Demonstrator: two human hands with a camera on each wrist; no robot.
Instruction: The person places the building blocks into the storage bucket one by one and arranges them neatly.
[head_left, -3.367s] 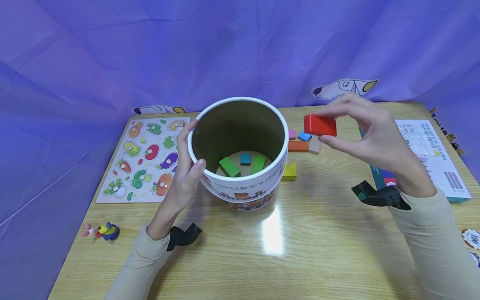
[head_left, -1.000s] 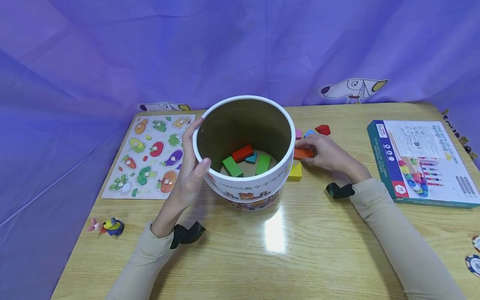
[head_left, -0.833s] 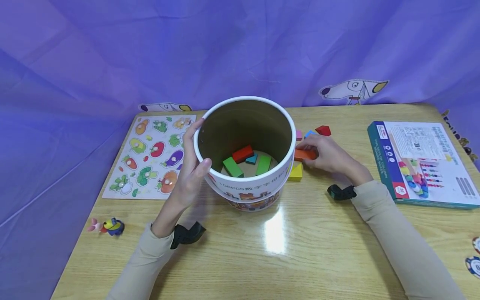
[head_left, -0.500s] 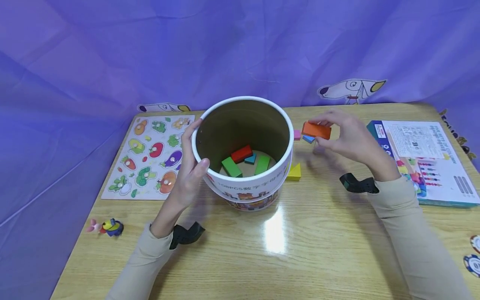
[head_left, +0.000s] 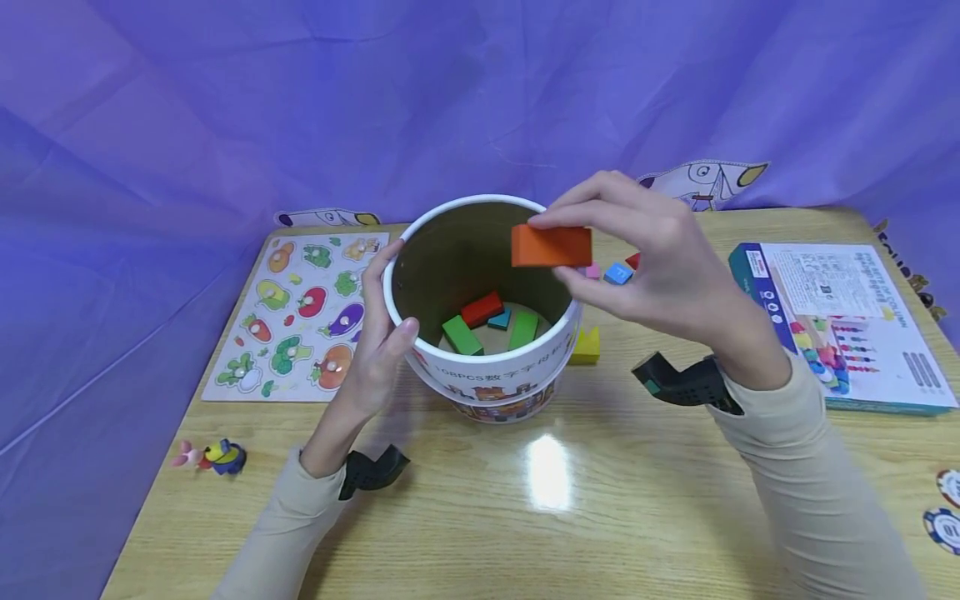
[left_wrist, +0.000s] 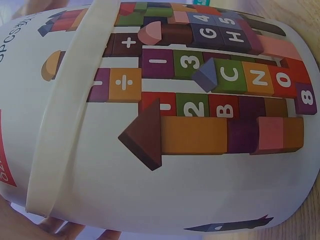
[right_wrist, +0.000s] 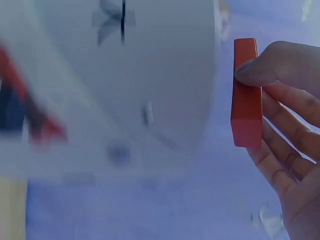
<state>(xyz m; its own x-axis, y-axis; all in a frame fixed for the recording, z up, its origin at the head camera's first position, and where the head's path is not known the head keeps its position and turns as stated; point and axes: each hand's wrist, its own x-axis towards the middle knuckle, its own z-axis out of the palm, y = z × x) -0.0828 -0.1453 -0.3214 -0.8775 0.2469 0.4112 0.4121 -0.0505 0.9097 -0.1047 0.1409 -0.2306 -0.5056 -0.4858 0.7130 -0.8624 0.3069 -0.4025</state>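
Observation:
A white bucket point(head_left: 495, 371) printed with colourful blocks stands on the table, tipped slightly toward me. My left hand point(head_left: 372, 358) holds it at the left side, thumb at the rim; in the left wrist view the bucket wall point(left_wrist: 200, 185) fills most of the picture. Between thumb and fingers my right hand point(head_left: 660, 262) pinches an orange rectangular block point(head_left: 551, 247), raised over the bucket's right rim. The right wrist view has this block point(right_wrist: 247, 100) beside the blurred bucket wall. Inside, on the bottom, lie a red block point(head_left: 482, 309), a small blue block point(head_left: 499, 319) and two green blocks point(head_left: 462, 336).
Right of the bucket are a yellow block point(head_left: 587, 347), a blue block point(head_left: 617, 273), a pink block point(head_left: 593, 271) and a partly hidden red block point(head_left: 633, 261). A vegetable puzzle board point(head_left: 300, 317) lies left, with small figurines point(head_left: 223, 456) nearer. A flat toy box point(head_left: 847, 333) and chips point(head_left: 943, 529) lie right.
A red block came to lie inside the bucket. Afterwards my right hand picked up the orange block from the table and carried it up and left over the rim. The left hand kept its hold.

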